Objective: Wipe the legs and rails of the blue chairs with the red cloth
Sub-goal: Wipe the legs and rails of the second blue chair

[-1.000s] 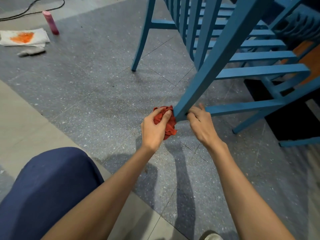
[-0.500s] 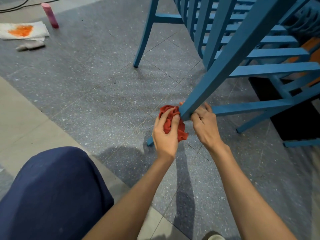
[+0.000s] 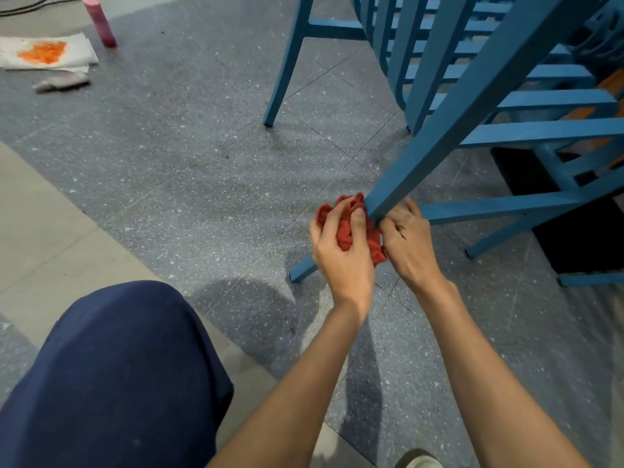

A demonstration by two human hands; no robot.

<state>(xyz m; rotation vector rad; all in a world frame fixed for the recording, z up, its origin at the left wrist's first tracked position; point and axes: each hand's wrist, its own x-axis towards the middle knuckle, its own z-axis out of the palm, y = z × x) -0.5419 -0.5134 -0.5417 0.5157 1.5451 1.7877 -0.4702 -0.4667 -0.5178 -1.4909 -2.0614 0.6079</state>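
A tilted blue chair leg (image 3: 449, 123) slants down from the upper right to its foot on the floor at lower centre. The bunched red cloth (image 3: 347, 231) is pressed against the low part of this leg. My left hand (image 3: 341, 251) is closed around the cloth. My right hand (image 3: 405, 241) grips the same leg from the right side and touches the cloth, just below where a low side rail (image 3: 499, 206) joins the leg. More blue chair legs and rails (image 3: 526, 76) stack up behind.
A pink bottle (image 3: 100, 22) stands at the far left, beside a white cloth with an orange stain (image 3: 44, 54) and a grey rag (image 3: 62, 82). My knee in dark blue trousers (image 3: 111, 376) fills the lower left. A dark base (image 3: 580, 231) lies under the chairs on the right.
Both hands have slid a little down the tilted leg with the cloth. The leg's foot, hidden before, now shows to the left of and below my left hand.
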